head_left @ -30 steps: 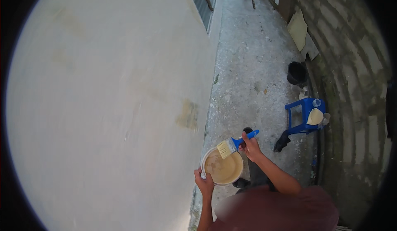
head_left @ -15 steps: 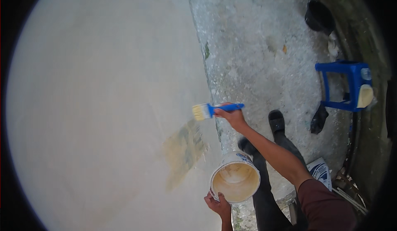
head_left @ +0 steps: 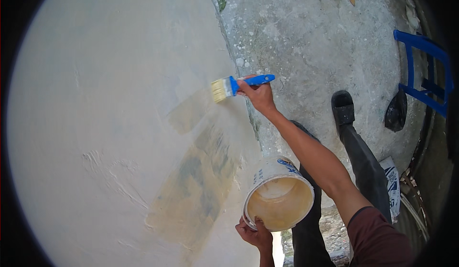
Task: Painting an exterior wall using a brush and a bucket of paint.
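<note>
A wide paintbrush (head_left: pixel 224 88) with a blue handle and pale yellow bristles is gripped in my right hand (head_left: pixel 258 95). Its bristles are at the pale wall (head_left: pixel 110 99), by the upper end of a damp tan streak (head_left: pixel 189 111). Below that streak spreads a larger darker tan patch (head_left: pixel 189 190) with grey showing through. My left hand (head_left: pixel 257 232) clasps the rim of a white bucket (head_left: pixel 272 169), thumb over the inside edge. The bucket is tilted with its mouth facing me, and its inner wall is coated in tan liquid or residue.
The concrete floor (head_left: pixel 296 42) meets the wall along a rough edge. A blue plastic stool (head_left: pixel 411 85) stands at the right, with a black bag (head_left: pixel 396 111) beside it. A printed white sack (head_left: pixel 392 185) and thin pipes (head_left: pixel 415 214) lie behind my legs.
The brush has moved up along the wall, and a fresh tan streak shows beside its bristles. My view has shifted, the patch looks larger, and my feet are placed differently.
</note>
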The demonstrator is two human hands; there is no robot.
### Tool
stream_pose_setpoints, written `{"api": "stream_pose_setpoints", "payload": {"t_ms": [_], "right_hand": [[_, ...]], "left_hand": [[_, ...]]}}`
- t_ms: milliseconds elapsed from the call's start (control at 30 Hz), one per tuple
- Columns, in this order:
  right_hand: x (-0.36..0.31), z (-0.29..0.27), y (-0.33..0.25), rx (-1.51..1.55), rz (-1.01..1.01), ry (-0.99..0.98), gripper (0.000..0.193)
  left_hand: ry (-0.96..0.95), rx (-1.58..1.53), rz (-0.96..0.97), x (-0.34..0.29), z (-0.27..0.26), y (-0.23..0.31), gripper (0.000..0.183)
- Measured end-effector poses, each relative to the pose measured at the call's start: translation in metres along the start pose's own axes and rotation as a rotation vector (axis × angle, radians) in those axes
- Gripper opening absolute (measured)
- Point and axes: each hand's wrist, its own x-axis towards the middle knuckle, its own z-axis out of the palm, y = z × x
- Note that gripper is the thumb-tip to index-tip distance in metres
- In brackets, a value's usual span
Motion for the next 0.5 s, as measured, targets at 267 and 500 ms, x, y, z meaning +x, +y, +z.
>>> {"api": "stream_pose_setpoints", "payload": {"t_ms": [267, 500], "right_hand": [[-0.055, 0.073, -0.087, -0.522, -0.378, -0.311, 0.008], [-0.066, 0.083, -0.12, -0.146, -0.233, -0.463, 0.005]], "left_hand": [[-0.113, -0.08, 0.02, 0.01, 0.001, 0.01, 0.03], [-0.112, -0.012, 0.003, 0.019, 0.011, 0.017, 0.031]]}}
